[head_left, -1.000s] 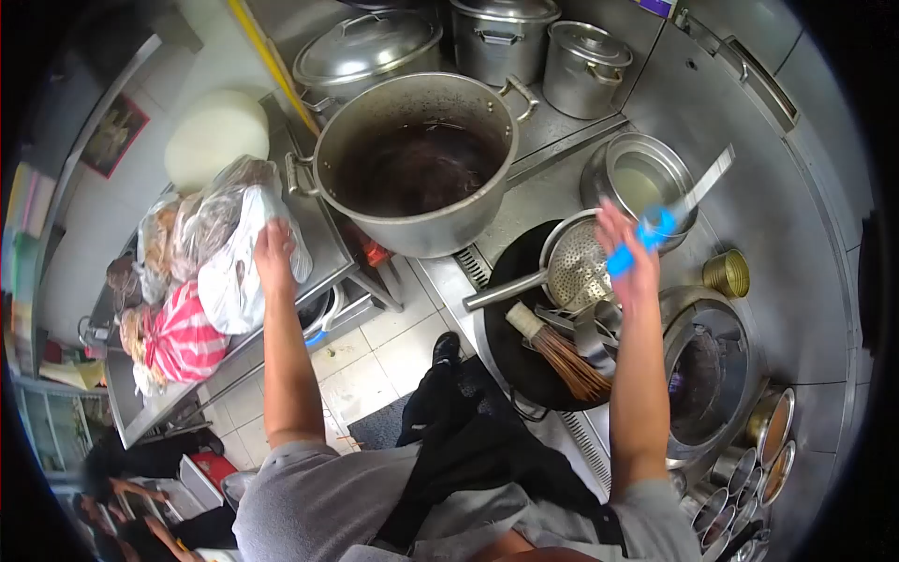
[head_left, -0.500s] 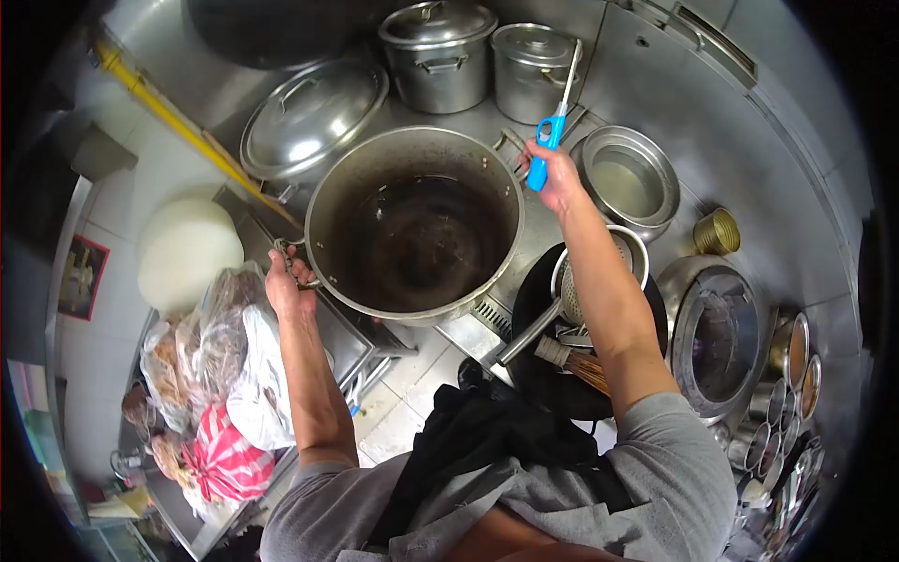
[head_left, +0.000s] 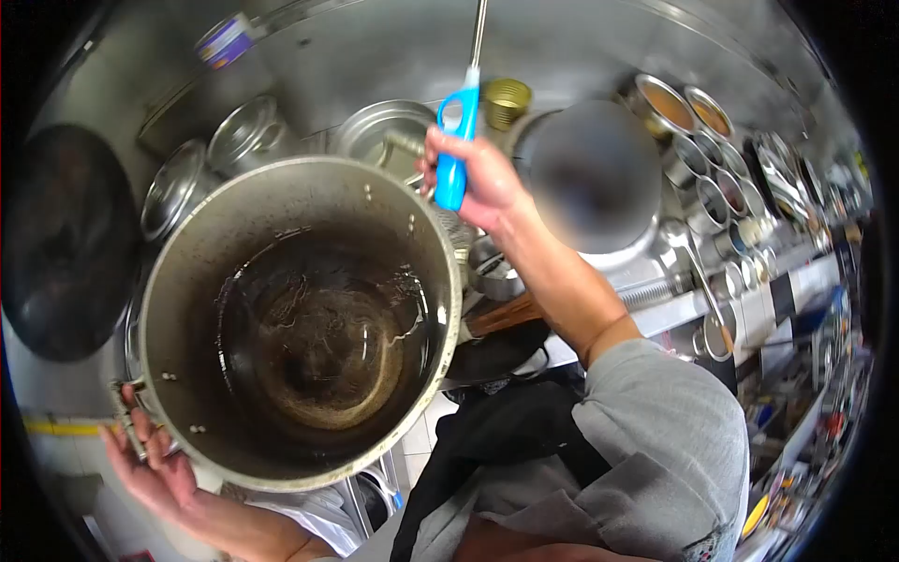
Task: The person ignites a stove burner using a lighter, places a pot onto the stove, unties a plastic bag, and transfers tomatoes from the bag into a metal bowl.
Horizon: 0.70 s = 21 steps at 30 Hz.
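Note:
A large metal stockpot (head_left: 451,309) with some liquid over its dark, stained bottom fills the left middle of the view. My left hand (head_left: 159,468) has its fingers hooked around the pot's side handle (head_left: 129,421) at the lower left. On the opposite side, my right hand (head_left: 482,178) grips a blue gas lighter (head_left: 451,178), its metal tube pointing up. Fingers of that same hand also reach the pot's other handle (head_left: 403,148), though the lighter partly hides them. The pot looks raised near my body.
Behind the pot stand lidded pots (head_left: 245,136) and a pot of pale liquid (head_left: 361,131). A gold-coloured tin (head_left: 507,101) sits beyond my right hand. Several metal containers (head_left: 667,105) line the right side. A large dark wok-like disc (head_left: 70,244) is at the left.
My view has turned to the right. Both hands have brought the stockpot along and closer to me. The lighter remains in my right hand.

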Each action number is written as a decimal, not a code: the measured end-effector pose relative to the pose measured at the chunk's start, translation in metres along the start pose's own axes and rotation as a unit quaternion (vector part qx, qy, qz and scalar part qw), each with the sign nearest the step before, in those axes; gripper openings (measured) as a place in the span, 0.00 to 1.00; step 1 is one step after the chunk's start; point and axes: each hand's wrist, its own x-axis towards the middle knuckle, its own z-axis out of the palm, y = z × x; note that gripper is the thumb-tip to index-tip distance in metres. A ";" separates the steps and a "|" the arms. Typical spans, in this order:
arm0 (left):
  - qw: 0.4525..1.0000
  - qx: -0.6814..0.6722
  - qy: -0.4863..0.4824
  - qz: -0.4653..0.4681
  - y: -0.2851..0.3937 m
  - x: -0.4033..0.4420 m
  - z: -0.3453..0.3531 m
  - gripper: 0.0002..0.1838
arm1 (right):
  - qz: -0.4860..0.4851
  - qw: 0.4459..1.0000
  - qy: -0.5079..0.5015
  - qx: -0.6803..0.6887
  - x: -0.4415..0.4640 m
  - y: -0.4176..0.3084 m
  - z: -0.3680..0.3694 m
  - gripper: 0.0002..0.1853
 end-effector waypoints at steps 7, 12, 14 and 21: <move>0.963 -0.145 -0.207 -0.092 -0.010 -0.055 0.127 0.31 | -0.155 0.988 -0.018 -0.014 -0.106 -0.207 -0.076 0.17; 0.922 -0.139 -0.313 -0.181 -0.094 -0.092 0.238 0.28 | -0.210 0.975 0.052 -0.060 -0.167 -0.308 -0.158 0.12; 0.959 -0.062 -0.238 -0.138 -0.147 -0.124 0.293 0.26 | -0.210 0.968 0.093 -0.099 -0.180 -0.331 -0.204 0.12; 0.937 -0.027 -0.299 -0.179 -0.310 -0.152 0.404 0.15 | -0.208 0.936 0.232 -0.165 -0.167 -0.391 -0.334 0.11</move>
